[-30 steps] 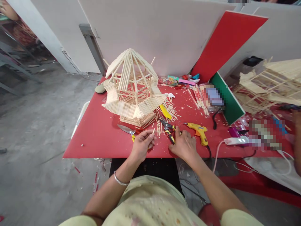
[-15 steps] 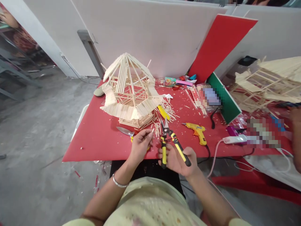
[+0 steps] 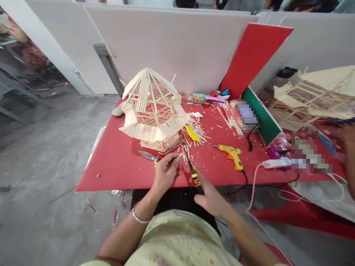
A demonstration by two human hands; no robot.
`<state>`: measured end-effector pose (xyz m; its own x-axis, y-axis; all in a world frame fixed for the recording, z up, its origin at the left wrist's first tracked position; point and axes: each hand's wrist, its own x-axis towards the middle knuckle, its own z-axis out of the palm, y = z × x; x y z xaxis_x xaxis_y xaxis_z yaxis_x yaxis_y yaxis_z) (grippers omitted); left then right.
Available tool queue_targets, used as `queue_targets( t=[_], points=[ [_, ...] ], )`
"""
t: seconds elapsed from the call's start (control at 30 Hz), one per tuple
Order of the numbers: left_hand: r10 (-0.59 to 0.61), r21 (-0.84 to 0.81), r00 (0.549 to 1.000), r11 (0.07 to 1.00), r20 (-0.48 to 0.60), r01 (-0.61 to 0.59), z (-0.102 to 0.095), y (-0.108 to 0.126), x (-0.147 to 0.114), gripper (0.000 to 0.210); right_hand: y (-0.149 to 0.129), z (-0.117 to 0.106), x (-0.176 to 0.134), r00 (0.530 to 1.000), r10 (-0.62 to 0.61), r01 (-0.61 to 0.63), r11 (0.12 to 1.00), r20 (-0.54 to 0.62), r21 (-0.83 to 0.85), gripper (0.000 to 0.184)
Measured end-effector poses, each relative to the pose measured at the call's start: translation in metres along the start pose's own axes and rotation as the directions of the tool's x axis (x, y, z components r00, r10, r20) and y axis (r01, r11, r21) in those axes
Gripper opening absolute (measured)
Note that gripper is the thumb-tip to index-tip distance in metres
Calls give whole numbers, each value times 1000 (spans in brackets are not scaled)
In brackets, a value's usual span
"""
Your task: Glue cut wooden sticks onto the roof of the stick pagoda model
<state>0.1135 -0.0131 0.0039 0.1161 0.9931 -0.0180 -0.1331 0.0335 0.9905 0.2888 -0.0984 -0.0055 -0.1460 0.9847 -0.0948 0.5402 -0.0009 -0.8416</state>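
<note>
Yellow-and-black hand pruners (image 3: 194, 176): since half a second ago, turned from broadside, handles spread, to edge-on, blades now pointing up and left; the spot above the right hand is bare table where they lay.
Right hand (image 3: 210, 197): fingers curled round the pruner handles; how tightly they close is hidden behind the palm.
Left hand (image 3: 166, 171): thumb and fingertips pinched together on a short wooden stick (image 3: 181, 155), its tip jutting out just beside the blades, over the front of the red table (image 3: 111, 168).
Stick handling: probably very light, stiff and dry, likely to snap or split; best pinched near one end, fingertips clear of the blades.
Pruner handling: likely the heavier, rigid item, with grippy-looking sleeves; best held well down the handles.
Stick pavilion (image 3: 142, 130): stands behind the hands; presumably light but fragile at the eaves, so better steadied by its base.
Hard to see: the blade gap, being edge-on; the stick's lower end, inside the fingers; the handles of the scissors (image 3: 148, 155), partly behind the left hand.
Cut off: another person's arm (image 3: 350, 159) at the right edge.
</note>
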Motion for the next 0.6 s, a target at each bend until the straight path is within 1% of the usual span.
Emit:
queue_targets(
  t=[0.03,0.07,0.2,0.4,0.5,0.6],
  points=[
    [26,26,1000,999,-5,-26,0,2,-1,23,0,0,0,1000,-26,26,997,-7,-72,86],
    [51,51,999,997,-7,-51,-1,3,-2,21,0,0,-1,1000,-24,24,992,-4,-122,91],
    [98,117,995,988,27,-100,-2,7,-5,16,2,1,-3,1000,-4,4,970,0,-243,93],
    [120,168,991,977,66,-130,-4,9,-8,16,1,1,-3,999,-31,19,950,-31,-312,94],
    [144,194,987,969,77,-156,-5,10,-8,17,1,1,-2,999,-41,30,950,-28,-309,93],
    [145,185,986,970,86,-158,-5,11,-8,16,0,1,-1,999,-48,39,955,-21,-294,91]
  ],
)
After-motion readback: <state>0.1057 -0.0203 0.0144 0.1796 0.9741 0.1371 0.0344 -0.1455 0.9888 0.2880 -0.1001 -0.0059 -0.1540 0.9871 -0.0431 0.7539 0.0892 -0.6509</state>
